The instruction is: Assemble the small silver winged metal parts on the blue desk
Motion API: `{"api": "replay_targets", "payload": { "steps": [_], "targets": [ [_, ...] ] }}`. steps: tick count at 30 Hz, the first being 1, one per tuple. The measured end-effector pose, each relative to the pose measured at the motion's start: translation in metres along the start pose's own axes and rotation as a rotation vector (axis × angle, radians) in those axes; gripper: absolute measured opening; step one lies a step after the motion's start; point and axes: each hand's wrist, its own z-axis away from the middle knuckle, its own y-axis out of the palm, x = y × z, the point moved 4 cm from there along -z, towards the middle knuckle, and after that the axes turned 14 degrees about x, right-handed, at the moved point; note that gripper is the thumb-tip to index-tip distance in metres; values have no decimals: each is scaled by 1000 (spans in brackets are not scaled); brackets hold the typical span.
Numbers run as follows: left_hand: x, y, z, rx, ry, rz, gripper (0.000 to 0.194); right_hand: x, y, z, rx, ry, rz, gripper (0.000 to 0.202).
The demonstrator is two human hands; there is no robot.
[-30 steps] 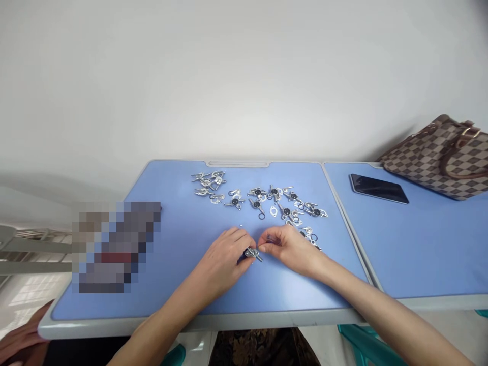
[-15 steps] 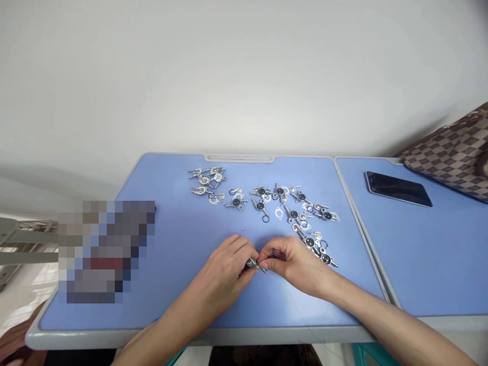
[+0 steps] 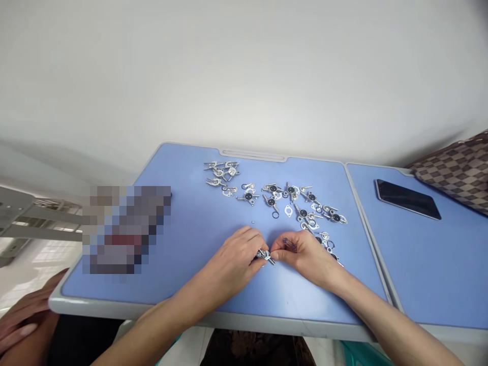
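Observation:
Between the thumb and fingers of my left hand (image 3: 244,249) is a small silver metal fitting (image 3: 263,254), held just above the blue table. My right hand (image 3: 305,256) is closed, its thumb and forefinger pinched at the fitting's right end. A purple see-through piece (image 3: 290,245) sits within its curled fingers; its full shape is hidden. Beyond my hands lie several metal fittings with round black centres (image 3: 303,213), thin oval metal plates (image 3: 288,211) and black rings (image 3: 275,215). One tiny screw (image 3: 253,221) rests just past my left hand.
Assembled-looking metal fittings (image 3: 219,173) form a cluster at the back. A pixelated dark object (image 3: 133,229) is at the left. On the adjoining right table are a phone (image 3: 407,198) and a checkered bag (image 3: 457,168). Another person's hand (image 3: 26,320) is at lower left.
The view has shifted, so the table's contents appear further right. My right fingertips have drawn slightly back from the fitting, showing more of it. My left hand keeps its hold.

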Motion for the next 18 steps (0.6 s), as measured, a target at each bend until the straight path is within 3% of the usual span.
{"api": "replay_targets", "payload": {
  "steps": [13, 18],
  "targets": [
    [-1, -2, -1, 23, -15, 10, 14, 6, 2, -3, -9, 34, 73, 8],
    [-3, -3, -1, 29, -27, 29, 13, 8, -12, 12, -21, -81, 20, 17]
  ]
}}
